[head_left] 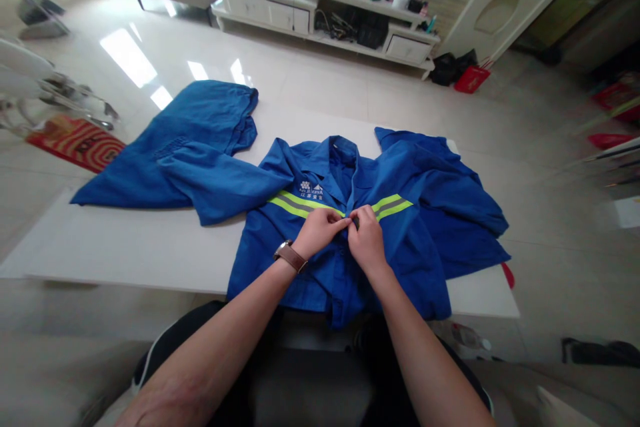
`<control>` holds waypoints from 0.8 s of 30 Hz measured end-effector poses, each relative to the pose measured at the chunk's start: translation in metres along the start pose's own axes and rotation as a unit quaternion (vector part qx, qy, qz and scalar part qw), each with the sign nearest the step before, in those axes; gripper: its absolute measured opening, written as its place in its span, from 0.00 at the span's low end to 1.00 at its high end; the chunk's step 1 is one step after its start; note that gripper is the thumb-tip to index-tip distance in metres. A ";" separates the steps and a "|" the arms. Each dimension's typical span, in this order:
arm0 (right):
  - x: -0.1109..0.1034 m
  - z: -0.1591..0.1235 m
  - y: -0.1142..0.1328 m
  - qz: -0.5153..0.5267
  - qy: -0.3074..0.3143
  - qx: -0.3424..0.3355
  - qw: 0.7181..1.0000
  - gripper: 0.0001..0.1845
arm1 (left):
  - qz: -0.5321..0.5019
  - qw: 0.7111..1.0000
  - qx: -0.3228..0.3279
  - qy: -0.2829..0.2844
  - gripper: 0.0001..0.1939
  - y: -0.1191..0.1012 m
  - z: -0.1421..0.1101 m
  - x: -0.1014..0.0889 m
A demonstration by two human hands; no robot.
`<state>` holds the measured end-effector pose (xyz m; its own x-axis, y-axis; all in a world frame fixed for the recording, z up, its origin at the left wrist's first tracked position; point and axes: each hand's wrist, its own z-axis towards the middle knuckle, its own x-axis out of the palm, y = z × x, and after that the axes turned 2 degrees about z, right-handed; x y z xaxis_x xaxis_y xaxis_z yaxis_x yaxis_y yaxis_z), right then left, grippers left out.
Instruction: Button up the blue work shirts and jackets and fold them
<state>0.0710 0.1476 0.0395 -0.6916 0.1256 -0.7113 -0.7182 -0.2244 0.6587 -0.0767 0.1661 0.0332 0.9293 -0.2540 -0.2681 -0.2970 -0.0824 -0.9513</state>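
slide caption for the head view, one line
Left hand and right hand meet at the front of a blue reflective-striped work jacket on a white table.

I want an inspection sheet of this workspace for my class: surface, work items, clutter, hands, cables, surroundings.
Surface: white table, largely covered by blue fabric.
Work items: blue jacket laid out, collar at the far side; more blue cloth partly under each sleeve.
Clutter: plastic bottle low beside the table, at right.
Hands: left hand and right hand meet at the jacket's front opening; exact grip unclear.
Cables: possible dark cords on a cabinet shelf; too small to confirm.
Surroundings: glossy floor; white cabinet beyond.
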 end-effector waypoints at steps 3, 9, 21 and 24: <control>0.002 -0.001 0.001 -0.027 0.011 -0.009 1.000 0.06 | 0.047 0.999 0.005 0.005 0.18 -0.004 -0.004 0.000; 0.001 0.000 0.004 -0.071 0.038 -0.039 0.996 0.07 | 0.094 0.995 0.009 -0.036 0.15 -0.006 -0.003 0.003; -0.007 0.005 0.004 0.019 -0.021 -0.027 0.999 0.05 | -0.039 0.997 -0.003 -0.068 0.14 0.000 0.006 0.008; -0.009 0.006 0.003 0.037 -0.026 -0.019 0.999 0.05 | -0.068 0.995 -0.003 -0.073 0.13 0.000 0.006 0.010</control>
<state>0.0747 0.1518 0.0495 -0.7463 0.1569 -0.6468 -0.6623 -0.2706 0.6986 -0.0663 0.1697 0.0292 0.9830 -0.0974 -0.1559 -0.1666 -0.1132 -0.9795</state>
